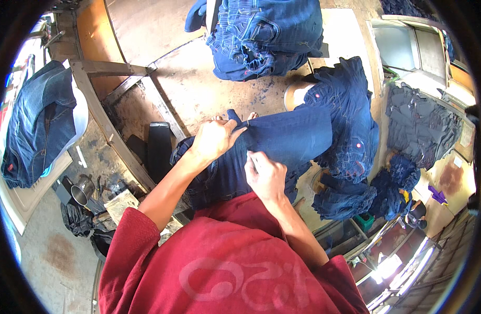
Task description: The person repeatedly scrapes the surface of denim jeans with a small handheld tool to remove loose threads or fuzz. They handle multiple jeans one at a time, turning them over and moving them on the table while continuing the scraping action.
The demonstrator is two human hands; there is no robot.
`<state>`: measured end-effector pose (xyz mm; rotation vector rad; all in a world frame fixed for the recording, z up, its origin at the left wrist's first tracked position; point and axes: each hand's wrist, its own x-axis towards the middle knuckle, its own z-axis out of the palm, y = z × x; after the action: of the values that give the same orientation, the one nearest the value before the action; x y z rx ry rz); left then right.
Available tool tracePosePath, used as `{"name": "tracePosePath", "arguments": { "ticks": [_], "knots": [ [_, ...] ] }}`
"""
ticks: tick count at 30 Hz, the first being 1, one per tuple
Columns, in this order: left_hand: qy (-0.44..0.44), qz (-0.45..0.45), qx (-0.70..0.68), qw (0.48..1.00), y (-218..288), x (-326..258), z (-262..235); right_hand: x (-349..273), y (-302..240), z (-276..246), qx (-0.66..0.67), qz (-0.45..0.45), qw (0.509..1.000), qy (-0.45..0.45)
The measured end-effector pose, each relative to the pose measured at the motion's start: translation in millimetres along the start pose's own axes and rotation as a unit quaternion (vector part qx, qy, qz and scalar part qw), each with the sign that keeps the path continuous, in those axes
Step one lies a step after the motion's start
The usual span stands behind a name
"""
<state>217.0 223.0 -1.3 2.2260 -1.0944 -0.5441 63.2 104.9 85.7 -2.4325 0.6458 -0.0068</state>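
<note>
Dark blue jeans [292, 133] lie across my lap, one leg stretched out to the right. My left hand [215, 140] is closed on the edge of the denim, thumb and forefinger pinching the cloth. Just below and to the right, my right hand [265, 175] is closed in a pinch against the same leg. A small dark bit shows at its fingertips, too small to make out. Beyond my hands, a thick stack of blue jeans [269, 39] with gathered waistbands sits at the far middle.
More denim garments [347, 120] are heaped to the right, over a pale round stool [298, 94]. Dark grey garments [423, 118] lie farther right. At left, jeans [39, 125] drape near a metal frame [107, 118], with a metal cup [83, 189] below.
</note>
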Motion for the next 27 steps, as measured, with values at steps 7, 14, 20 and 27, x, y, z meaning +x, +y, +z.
{"name": "tracePosePath", "arguments": {
  "ticks": [7, 14, 20, 27],
  "knots": [
    [0.025, 0.001, -0.005, 1.000, -2.0, 2.2, 5.8, -11.6, 0.7, 0.3, -0.059, -0.018, 0.997, -0.047],
    [0.008, -0.017, 0.001, 1.000, -0.8, 1.8, 5.4, -9.4, 1.3, -1.3, -0.042, -0.024, 0.999, -0.023],
    [0.018, -0.007, 0.015, 1.000, -1.3, 2.7, 6.1, -8.1, 2.2, -1.7, -0.012, -0.020, 1.000, -0.003],
    [-0.009, -0.032, 0.020, 0.999, -1.7, 1.8, 7.7, -8.8, 4.1, -1.4, 0.022, -0.019, 0.999, 0.015]
  ]
}}
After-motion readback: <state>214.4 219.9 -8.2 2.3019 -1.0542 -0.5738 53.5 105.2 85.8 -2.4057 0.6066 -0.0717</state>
